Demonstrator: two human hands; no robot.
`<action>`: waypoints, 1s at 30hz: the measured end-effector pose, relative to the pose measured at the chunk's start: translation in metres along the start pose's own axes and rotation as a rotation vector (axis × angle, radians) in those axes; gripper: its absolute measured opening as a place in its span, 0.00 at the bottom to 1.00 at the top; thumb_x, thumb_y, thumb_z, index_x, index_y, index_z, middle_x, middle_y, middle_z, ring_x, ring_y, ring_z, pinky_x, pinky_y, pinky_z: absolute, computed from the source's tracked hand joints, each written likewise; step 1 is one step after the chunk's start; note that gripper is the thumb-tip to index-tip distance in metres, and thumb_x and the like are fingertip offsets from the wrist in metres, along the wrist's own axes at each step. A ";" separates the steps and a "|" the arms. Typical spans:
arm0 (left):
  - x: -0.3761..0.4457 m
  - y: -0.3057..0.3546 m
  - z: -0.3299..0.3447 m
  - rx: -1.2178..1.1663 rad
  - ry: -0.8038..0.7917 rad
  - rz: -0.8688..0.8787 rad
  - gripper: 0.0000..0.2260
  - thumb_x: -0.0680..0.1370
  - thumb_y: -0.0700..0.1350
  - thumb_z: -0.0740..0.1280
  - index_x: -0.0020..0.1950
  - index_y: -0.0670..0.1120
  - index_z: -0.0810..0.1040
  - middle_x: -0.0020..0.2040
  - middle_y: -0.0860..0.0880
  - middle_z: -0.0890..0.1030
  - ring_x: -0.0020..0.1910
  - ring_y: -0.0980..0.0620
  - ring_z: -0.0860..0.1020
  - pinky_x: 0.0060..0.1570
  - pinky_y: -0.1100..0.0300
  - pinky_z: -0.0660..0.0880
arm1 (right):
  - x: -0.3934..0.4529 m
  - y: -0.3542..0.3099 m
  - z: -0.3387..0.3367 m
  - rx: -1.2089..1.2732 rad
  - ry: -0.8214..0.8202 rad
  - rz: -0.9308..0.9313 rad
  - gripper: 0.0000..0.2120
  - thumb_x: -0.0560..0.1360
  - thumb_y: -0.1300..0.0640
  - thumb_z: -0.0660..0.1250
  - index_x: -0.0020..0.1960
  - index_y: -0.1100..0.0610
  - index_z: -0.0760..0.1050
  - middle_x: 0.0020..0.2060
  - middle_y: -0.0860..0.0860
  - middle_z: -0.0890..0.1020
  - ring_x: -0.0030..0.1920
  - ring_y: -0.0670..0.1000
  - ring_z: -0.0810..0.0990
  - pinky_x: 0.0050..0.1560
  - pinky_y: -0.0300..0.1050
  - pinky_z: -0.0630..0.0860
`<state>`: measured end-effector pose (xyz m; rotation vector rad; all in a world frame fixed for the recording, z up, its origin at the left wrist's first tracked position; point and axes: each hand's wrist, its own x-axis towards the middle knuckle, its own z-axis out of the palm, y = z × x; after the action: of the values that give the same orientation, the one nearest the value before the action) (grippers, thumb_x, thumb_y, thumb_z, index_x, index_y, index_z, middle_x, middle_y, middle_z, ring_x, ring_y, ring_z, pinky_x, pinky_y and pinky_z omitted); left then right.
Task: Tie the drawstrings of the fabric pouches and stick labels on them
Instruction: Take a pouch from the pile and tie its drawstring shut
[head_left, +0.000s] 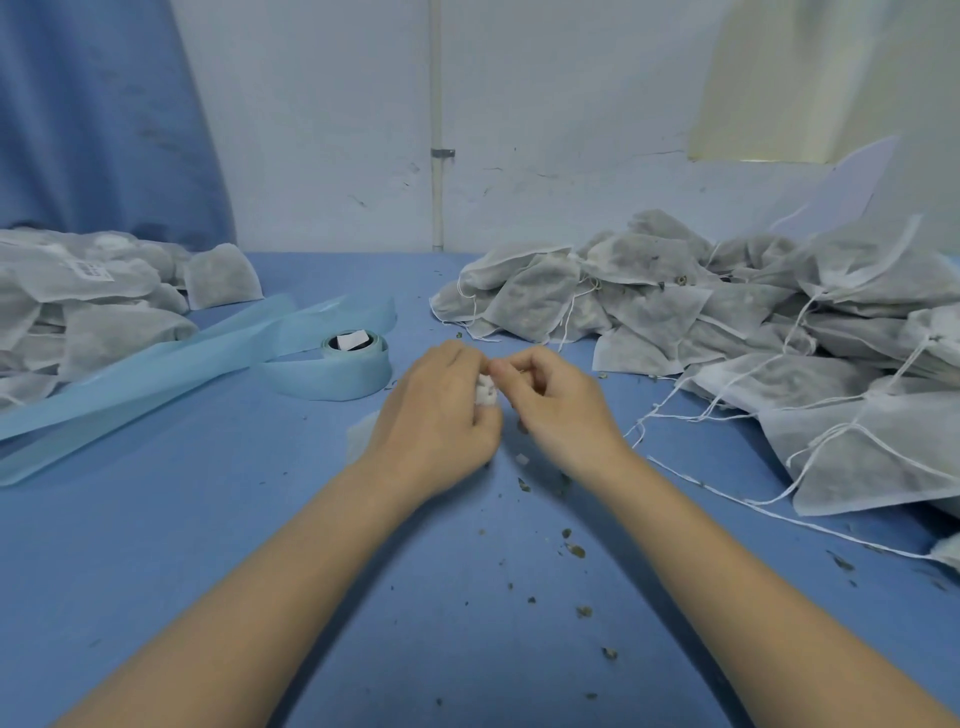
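Blue table (208, 519), both hands close together mid-frame, left hand (436, 410) and right hand (558, 405) pinching one small white pouch (487, 389), pouch heaps at far left (78, 306) and right (753, 338), label roll (353, 353) just behind.

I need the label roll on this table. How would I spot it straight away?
Start from the blue table and look left of the two hands, between the two heaps of grey fabric pouches. The pale blue label roll lies there, with a long strip trailing off left. It is the only coiled item; everything nearby is a soft pouch.
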<state>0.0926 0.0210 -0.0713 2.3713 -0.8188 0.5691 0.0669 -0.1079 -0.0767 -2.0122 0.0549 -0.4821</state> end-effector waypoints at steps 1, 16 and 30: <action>-0.001 0.002 0.002 -0.051 -0.027 -0.038 0.09 0.75 0.41 0.60 0.54 0.42 0.73 0.49 0.48 0.75 0.49 0.46 0.73 0.45 0.58 0.65 | 0.000 0.000 -0.001 -0.013 0.009 0.008 0.08 0.77 0.50 0.65 0.40 0.49 0.74 0.29 0.43 0.74 0.29 0.40 0.72 0.38 0.37 0.69; 0.006 -0.005 -0.007 -0.305 -0.062 -0.066 0.10 0.79 0.49 0.64 0.37 0.51 0.77 0.32 0.55 0.78 0.31 0.62 0.73 0.34 0.70 0.66 | 0.003 -0.011 -0.029 0.320 -0.052 0.371 0.19 0.74 0.53 0.61 0.24 0.54 0.72 0.19 0.45 0.63 0.23 0.47 0.56 0.21 0.37 0.55; 0.001 0.005 0.005 -0.864 0.126 -0.414 0.05 0.73 0.46 0.71 0.37 0.49 0.79 0.38 0.50 0.83 0.35 0.49 0.75 0.42 0.51 0.71 | -0.003 -0.012 -0.004 0.875 -0.249 0.365 0.22 0.75 0.65 0.53 0.59 0.46 0.77 0.25 0.46 0.65 0.23 0.44 0.54 0.19 0.34 0.52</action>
<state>0.0907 0.0145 -0.0728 1.6063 -0.3720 0.1320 0.0607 -0.1049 -0.0661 -1.1480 0.0458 0.0066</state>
